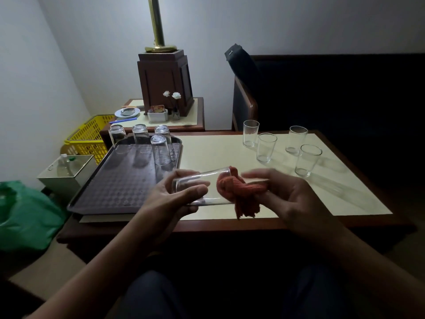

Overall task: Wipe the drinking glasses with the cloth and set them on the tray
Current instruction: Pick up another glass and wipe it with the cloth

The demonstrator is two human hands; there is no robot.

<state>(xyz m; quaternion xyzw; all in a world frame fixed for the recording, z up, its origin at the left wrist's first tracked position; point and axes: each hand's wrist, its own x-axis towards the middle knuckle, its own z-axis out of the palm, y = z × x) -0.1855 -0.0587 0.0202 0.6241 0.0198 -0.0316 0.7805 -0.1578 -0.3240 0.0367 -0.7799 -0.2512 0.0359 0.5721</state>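
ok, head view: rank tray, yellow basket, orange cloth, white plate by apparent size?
1. tray, clearly largest.
2. yellow basket and orange cloth: about alike; cloth is nearer the camera, basket partly hidden, so unranked.
3. white plate, smallest, though farthest back.

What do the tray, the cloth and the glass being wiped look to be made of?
Tray: likely plastic, dark brown, matte, with moulded waffle texture. Cloth: orange-red ribbed knit fabric, soft and bunched. Held glass: probably clear glass, see-through with bright edge highlights; clear plastic not excluded.

a sitting room: dark sofa (333, 93), brass lamp (157, 24), low table (218, 148)
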